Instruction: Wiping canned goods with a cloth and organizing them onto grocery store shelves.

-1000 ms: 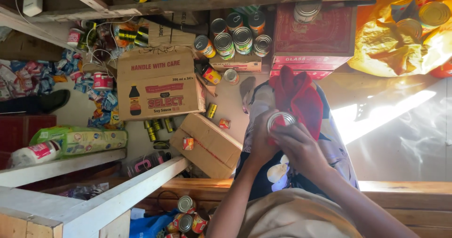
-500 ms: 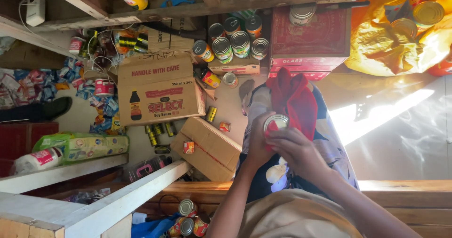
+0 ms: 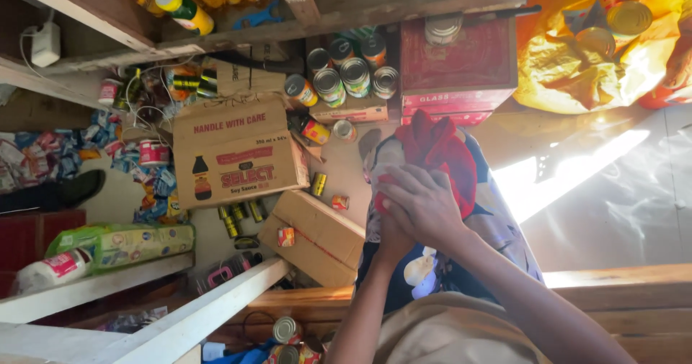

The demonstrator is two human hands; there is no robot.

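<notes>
My right hand (image 3: 425, 205) is pressed over a red cloth (image 3: 440, 151) above my lap, its fingers curled around the cloth and what lies under it. My left hand (image 3: 393, 238) sits just below and behind it, gripping from underneath. The small tin can that showed between my hands a moment ago is now hidden by the right hand and the cloth. Both forearms rise from the bottom of the view.
A large printed cardboard box (image 3: 238, 155) and a smaller plain box (image 3: 317, 234) lie to the left, with small cans scattered around them. Several tins (image 3: 346, 76) stand beside a red crate (image 3: 458, 65). A yellow bag (image 3: 577, 61) holds more tins. White shelf boards (image 3: 202, 313) cross the lower left.
My right hand has slid with the red cloth over the can's top, which was visible before and is now covered. The view has shifted slightly.
</notes>
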